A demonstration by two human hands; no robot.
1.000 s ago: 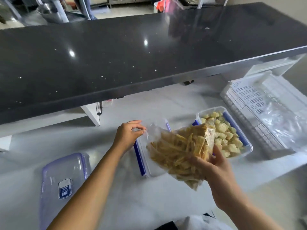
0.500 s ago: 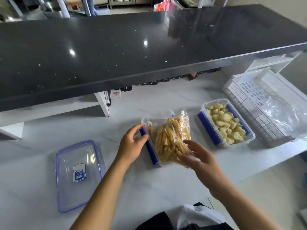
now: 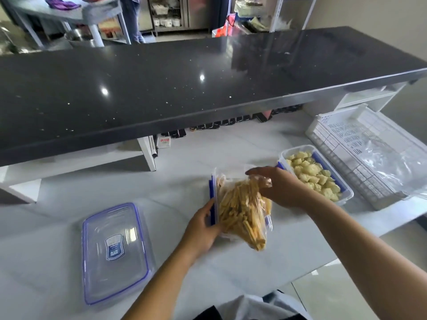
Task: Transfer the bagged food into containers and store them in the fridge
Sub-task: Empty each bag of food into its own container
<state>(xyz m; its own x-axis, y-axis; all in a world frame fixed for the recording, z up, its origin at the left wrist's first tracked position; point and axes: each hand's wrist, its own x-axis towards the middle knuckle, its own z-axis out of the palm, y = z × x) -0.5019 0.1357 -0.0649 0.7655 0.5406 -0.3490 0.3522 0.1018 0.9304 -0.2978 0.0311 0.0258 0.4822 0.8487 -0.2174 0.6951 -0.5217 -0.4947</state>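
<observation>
Left hand [image 3: 203, 229] grips container [image 3: 213, 199] side; right hand [image 3: 279, 187] pinches bag of yellow sticks [image 3: 242, 211] lying in it.

container under the bag [image 3: 213, 195]: mostly hidden by the clear bag of yellow sticks [image 3: 242, 215]; only its blue-clipped left edge and far rim show.
left hand [image 3: 203, 229]: fingertips hidden behind the container's near corner.
right hand [image 3: 279, 188]: motion-blurred; its grip on the bag's top looks like a pinch, but that is unclear.
lid label [image 3: 114, 248]: print too small to read.
white crate [image 3: 342, 139]: cut off by the right edge.
items under the black counter [image 3: 231, 123]: too small to identify.
</observation>
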